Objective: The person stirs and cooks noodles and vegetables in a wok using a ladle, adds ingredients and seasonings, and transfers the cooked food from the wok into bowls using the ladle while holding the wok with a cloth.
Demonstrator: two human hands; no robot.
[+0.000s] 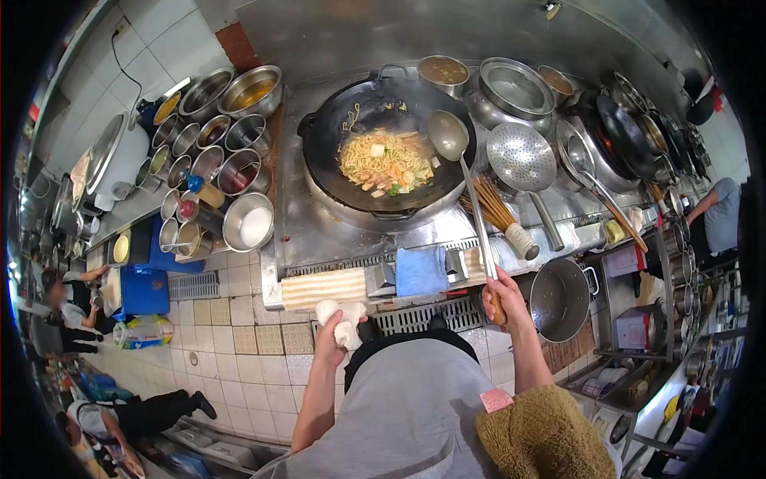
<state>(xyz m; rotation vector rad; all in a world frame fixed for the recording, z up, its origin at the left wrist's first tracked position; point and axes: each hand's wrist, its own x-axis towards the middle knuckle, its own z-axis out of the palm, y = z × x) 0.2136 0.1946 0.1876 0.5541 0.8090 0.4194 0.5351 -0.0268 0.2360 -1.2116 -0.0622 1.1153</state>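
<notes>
A white cloth point(349, 323) is bunched in my left hand point(329, 342), near the stove's front edge. My right hand point(506, 295) is wrapped round the wooden handle of a long metal ladle point(479, 209), whose bowl rests at the right side of a black wok point(319, 164). Noodles point(387, 162) with vegetables and a pale cube lie in the wok's middle. Right of the ladle are a bamboo brush point(499, 215) and a perforated skimmer point(521, 157). A striped towel point(323, 288) and a blue cloth point(421, 271) lie along the front edge.
Several metal seasoning bowls point(254, 227) and squeeze bottles stand at the left. A deep pot point(560, 299) is beside my right hand. More pans and a covered pot point(517, 86) are at the back right. Other people point(120, 419) are at the left and far right.
</notes>
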